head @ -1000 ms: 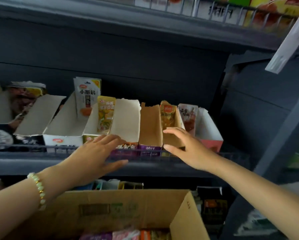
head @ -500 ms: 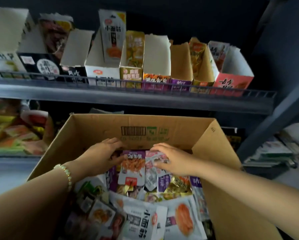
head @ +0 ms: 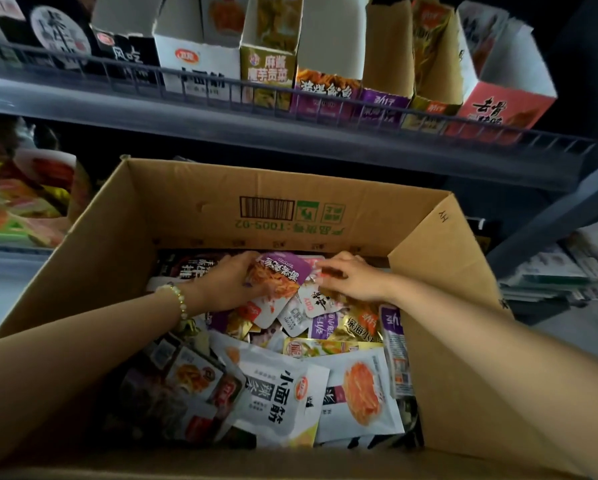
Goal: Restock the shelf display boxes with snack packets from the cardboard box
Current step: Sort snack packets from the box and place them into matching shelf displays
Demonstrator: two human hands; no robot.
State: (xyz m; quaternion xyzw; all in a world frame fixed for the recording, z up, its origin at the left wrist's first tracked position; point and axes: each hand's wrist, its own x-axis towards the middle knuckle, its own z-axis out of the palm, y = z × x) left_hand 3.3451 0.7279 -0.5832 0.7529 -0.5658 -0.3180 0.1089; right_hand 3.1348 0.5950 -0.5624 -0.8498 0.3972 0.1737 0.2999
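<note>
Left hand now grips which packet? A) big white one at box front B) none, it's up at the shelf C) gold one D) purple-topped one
D: the left hand curls round the purple-topped packet, at the far side of the cardboard box.

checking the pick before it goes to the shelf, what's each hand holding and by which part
The left hand grips a purple packet by its left edge. The right hand touches the packets beside it; whether it pinches one cannot be told.
</note>
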